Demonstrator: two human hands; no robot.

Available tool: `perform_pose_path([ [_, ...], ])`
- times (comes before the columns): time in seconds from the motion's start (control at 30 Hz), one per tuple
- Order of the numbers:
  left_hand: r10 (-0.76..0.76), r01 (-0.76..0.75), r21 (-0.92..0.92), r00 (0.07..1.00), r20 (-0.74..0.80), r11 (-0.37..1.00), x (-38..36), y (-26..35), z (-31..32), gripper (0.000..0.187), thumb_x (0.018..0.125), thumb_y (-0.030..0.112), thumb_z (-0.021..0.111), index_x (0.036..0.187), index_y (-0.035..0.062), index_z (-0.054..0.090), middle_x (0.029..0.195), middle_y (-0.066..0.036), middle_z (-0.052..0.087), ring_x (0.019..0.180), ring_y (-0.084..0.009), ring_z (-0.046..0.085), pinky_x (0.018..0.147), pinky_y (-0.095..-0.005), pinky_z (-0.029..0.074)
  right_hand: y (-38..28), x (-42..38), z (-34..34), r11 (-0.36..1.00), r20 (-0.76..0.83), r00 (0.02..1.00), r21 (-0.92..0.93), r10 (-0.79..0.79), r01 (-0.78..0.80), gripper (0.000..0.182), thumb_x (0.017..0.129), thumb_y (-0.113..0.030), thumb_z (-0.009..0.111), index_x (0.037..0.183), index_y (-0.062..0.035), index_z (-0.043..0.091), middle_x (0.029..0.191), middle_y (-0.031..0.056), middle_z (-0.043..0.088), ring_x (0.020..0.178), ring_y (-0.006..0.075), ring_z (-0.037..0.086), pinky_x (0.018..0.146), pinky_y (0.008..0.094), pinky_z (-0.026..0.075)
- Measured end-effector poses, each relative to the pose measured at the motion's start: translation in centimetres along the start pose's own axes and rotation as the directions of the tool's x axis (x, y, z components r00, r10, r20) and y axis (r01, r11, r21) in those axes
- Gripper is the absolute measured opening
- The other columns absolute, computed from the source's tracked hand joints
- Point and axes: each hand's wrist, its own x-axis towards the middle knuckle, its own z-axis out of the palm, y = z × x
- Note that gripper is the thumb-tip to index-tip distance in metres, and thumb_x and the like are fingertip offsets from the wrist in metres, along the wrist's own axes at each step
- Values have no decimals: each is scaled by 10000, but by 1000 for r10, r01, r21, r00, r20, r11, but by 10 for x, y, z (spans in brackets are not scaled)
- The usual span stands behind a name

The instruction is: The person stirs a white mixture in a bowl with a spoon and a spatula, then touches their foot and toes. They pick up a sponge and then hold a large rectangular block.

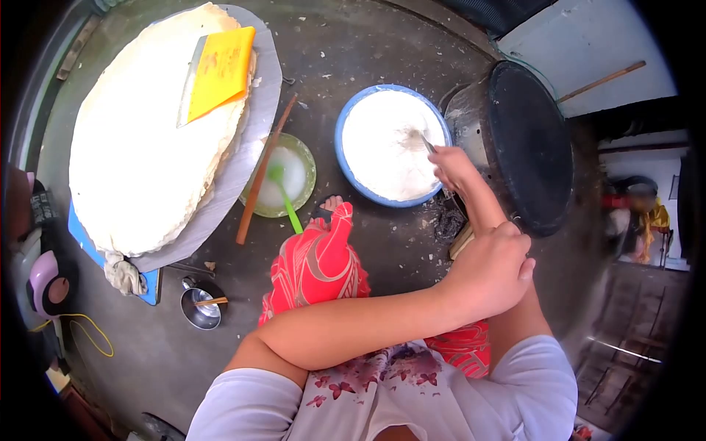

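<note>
A blue-rimmed basin [379,165] full of white batter or paste stands in front of me. My right hand [454,167] is closed on the handle of a metal utensil [427,144], whose far end dips into the white mass. Across my right forearm lies my left hand [494,266], its fingers wrapped round that arm near the wrist. Beside the basin, on its right, is a round black griddle [531,151]. Left of the basin sits a greenish bowl [307,163] of whitish liquid with a green-handled brush [289,206] in it.
A large stack of pale flat sheets [147,140] carries a yellow scraper [220,73] at the left. A brown stick [259,187] leans across the greenish bowl. Below are a cloth [123,275] and a metal cup [201,307]. A wooden stick [603,80] lies upper right.
</note>
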Motion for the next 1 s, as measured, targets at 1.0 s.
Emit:
perform_pose_path([
  [1.0, -14, 20, -56, 995, 102, 998, -13, 5, 0, 259, 813, 131, 543, 985, -64, 550, 1000, -182, 532, 911, -339, 547, 777, -396, 456, 79, -2, 65, 436, -3, 993, -898, -121, 51, 473, 836, -152, 424, 1306, -109, 404, 930, 190, 630, 870, 338, 610, 752, 444, 482],
])
